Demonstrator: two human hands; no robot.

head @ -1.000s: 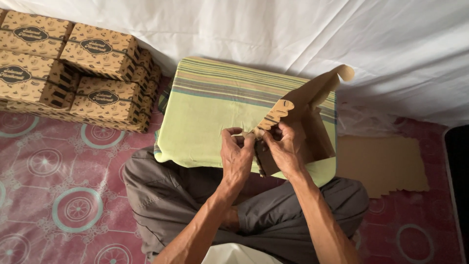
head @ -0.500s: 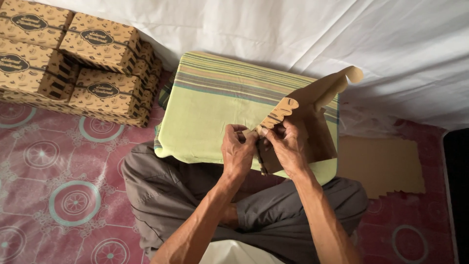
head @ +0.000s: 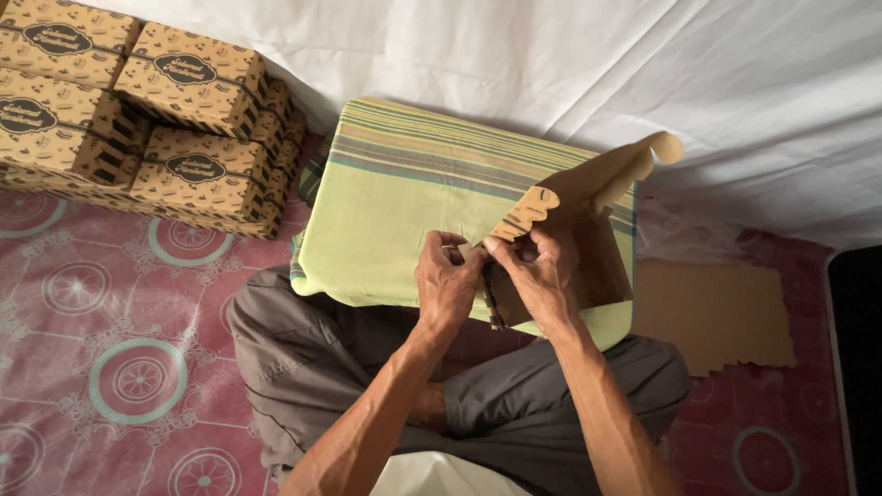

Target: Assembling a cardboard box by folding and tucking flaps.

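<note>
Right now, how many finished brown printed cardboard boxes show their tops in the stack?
4 brown printed cardboard boxes at upper left: back left, back right, front left, front right. More layers lie underneath, partly hidden.

Soft, even indoor light, sharp overall.
White sheet (head: 643,73) brightest at top, no glare; faint shadows under left hand (head: 447,289), right hand (head: 542,276) and stacked boxes (head: 138,110); right edge dark; slight wide-angle bend at corners.
</note>
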